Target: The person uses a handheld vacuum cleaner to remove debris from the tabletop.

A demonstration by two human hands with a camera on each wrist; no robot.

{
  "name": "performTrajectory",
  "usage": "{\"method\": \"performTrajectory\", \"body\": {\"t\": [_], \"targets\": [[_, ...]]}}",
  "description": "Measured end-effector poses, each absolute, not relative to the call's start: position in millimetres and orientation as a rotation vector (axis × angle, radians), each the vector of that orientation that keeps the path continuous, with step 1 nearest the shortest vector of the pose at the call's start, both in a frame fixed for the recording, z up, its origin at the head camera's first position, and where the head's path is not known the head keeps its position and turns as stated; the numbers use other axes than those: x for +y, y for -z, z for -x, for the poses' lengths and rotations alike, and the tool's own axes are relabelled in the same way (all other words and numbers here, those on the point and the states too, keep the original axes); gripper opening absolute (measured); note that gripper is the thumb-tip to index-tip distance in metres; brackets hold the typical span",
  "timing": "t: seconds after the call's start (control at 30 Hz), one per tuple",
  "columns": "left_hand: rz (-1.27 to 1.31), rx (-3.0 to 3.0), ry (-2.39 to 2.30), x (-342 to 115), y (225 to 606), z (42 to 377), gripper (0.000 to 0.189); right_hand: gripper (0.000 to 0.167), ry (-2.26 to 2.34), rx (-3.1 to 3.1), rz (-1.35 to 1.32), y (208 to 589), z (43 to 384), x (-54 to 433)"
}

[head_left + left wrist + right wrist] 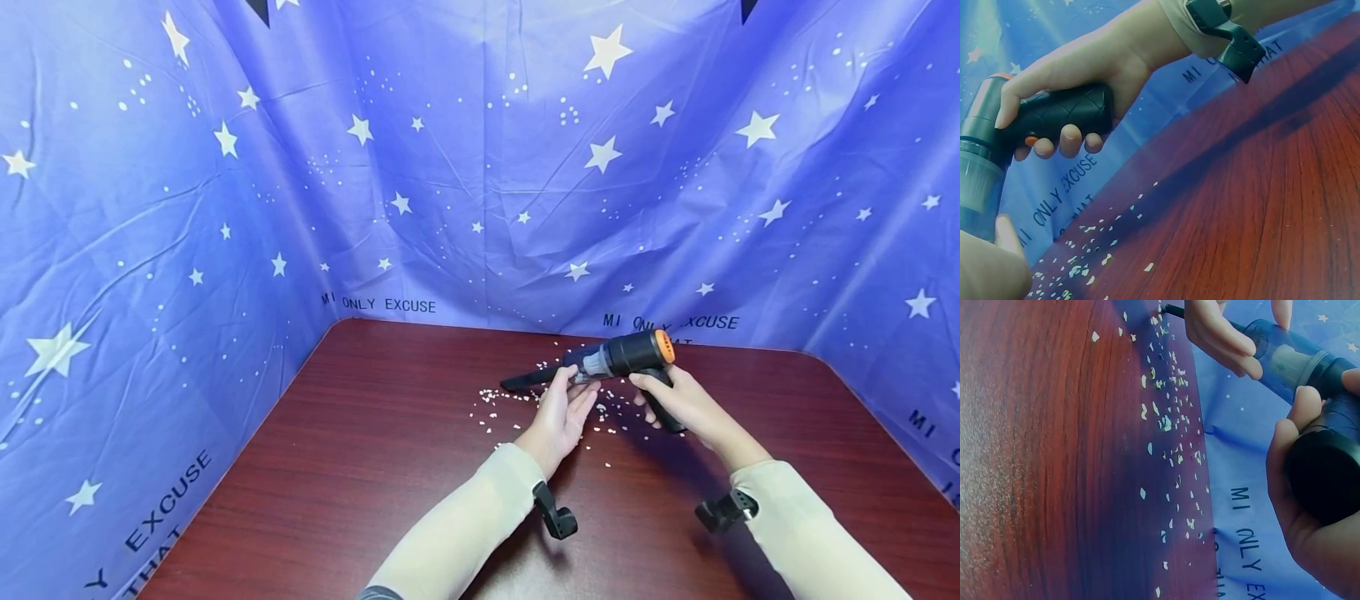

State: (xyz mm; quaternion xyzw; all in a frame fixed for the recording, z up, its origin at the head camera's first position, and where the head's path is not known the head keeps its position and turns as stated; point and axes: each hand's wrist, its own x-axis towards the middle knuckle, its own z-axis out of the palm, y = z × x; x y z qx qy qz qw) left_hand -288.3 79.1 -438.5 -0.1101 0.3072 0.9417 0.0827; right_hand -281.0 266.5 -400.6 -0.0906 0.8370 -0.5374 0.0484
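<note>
A black handheld vacuum (633,354) with an orange rear end is held over the table, its long nozzle (528,380) slanting down to the left. My right hand (686,404) grips the textured handle (1079,112), fingers wrapped round it beside a small orange button (1032,141). With thumb on one side and fingers on the other, my left hand (558,417) holds the clear canister (1288,365) toward the front. Small white scraps (1144,412) lie scattered under and around the vacuum, and the nozzle tip is right at one cluster of them.
The dark red wooden table (337,467) has rounded far corners. Blue cloth (480,167) with white stars and printed words hangs along its back and sides. Black wrist mounts (557,512) stick out from both pale sleeves.
</note>
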Motion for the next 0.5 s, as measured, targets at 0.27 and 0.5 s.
{"method": "performTrajectory", "body": {"t": [0.27,0.5], "targets": [[0.338,0.923,-2.804,75.7,442.9,286.6,0.033,0.042,1.661,2.492,0.278,402.4,278.4,264.2],[0.363,0.916,-2.806,69.9,445.4,285.7,0.033,0.038,1.692,2.465,0.289,407.2,277.8,258.2]]}}
